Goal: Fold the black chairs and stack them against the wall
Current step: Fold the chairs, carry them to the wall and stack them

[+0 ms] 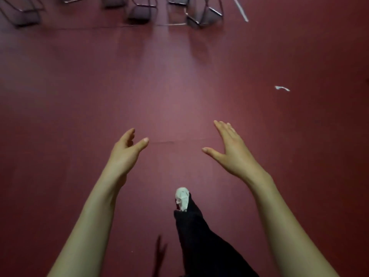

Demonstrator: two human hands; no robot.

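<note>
Approach step, apparently: left hand (127, 150) and right hand (229, 150) are hanging open and empty, the black chairs (139, 13) are standing well ahead, not yet folded; next move is requiring closing in and gripping one.

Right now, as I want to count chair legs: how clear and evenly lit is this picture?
Head view: the black chairs with chrome tube legs at the top edge are blurred and cut off; head view: the dark red floor glows brightest mid-frame and darkens toward the corners; head view: the open left hand and right hand look fairly sharp.
</note>
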